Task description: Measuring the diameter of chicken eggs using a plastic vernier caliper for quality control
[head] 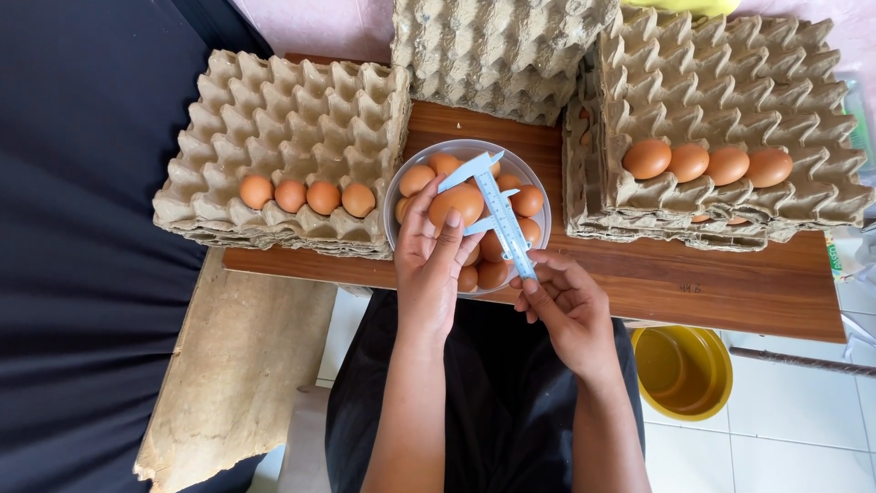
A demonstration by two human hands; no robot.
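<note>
A brown egg [457, 203] sits between the jaws of a pale blue plastic caliper [497, 215], held just above a shallow grey bowl [538, 196] that is heaped with more brown eggs [493, 272]. The left hand [429, 265] comes up from below with its fingers [449, 239] closed around the egg from the near side, the thumb on one flank and the fingertips on the other, steadying it against the caliper. The right hand [566, 306] has its fingers [540, 285] pinched together on the lower end of the caliper's ruled bar, which slants up and away over the bowl. The bowl stands on a brown wooden counter [712, 283], close to its near edge and a little left of the middle. Touching the bowl on the left, at the counter's left end and overhanging it, is a stack of grey pulp egg trays [274, 100] with a row of four eggs [306, 195] along the near side of the top tray. Toward the right end is another stack of trays [730, 82], its top one carrying four larger eggs [707, 163] in a row, with a few more eggs just showing in the layers beneath. A third stack of trays [497, 55] sits at the far edge, behind the bowl. Below the counter's near right corner a yellow basin [683, 370] rests on a white tiled floor [785, 438], and a worn wooden board [242, 365] lies under the near left corner against dark cloth [82, 274].
</note>
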